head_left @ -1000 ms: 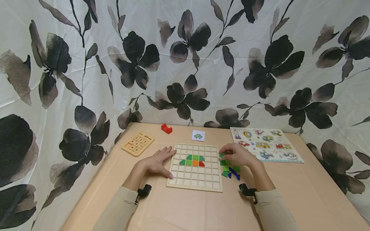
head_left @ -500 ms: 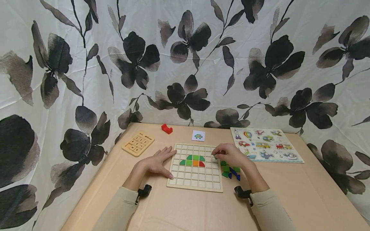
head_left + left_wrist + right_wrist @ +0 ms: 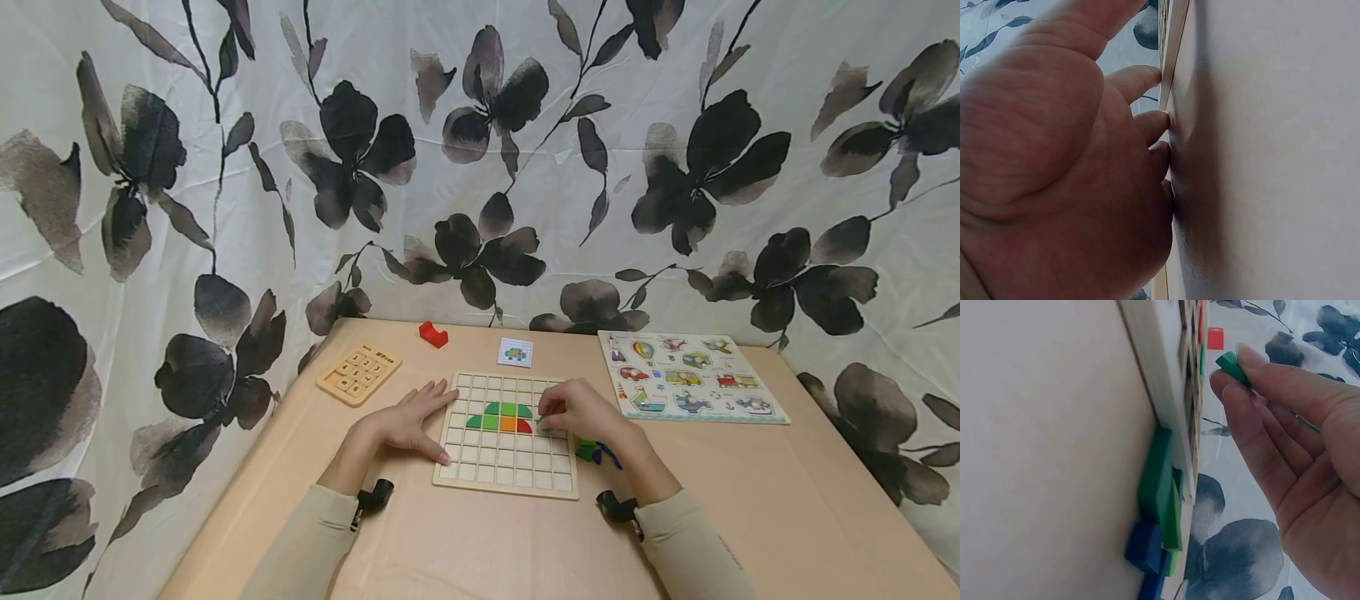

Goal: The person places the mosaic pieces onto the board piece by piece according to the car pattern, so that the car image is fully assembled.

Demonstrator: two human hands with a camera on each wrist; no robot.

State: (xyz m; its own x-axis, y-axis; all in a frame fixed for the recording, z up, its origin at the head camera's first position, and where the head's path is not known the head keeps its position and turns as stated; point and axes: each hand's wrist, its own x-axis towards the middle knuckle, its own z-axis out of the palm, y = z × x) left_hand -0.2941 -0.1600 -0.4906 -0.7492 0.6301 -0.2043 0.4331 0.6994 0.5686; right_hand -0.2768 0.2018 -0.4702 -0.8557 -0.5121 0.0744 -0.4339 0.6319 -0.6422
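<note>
Between thumb and fingertips my right hand (image 3: 581,410) pinches a small green block (image 3: 1234,367), held above the right part of the wooden grid board (image 3: 504,477). Just left of those fingers, green, orange and red pieces (image 3: 507,423) fill two rows of cells in a dome shape. My left hand (image 3: 407,423) lies with spread fingers along the board's left edge, thumb on its lower left corner. In the left wrist view the left fingertips (image 3: 1154,120) touch the table and the board's side. Loose green and blue blocks (image 3: 1159,481) lie against the board's right edge, partly hidden by the right arm in the head view.
Behind the board sit a small patterned card (image 3: 514,352) and a red block (image 3: 433,335). A wooden number puzzle (image 3: 359,375) lies at the back left. The picture puzzle board (image 3: 693,377) occupies the back right. A floral cloth (image 3: 480,167) hangs behind the table.
My right hand has carried the green block leftward from the loose pile to above the board, beside the coloured pieces. My left hand has stayed in place.
</note>
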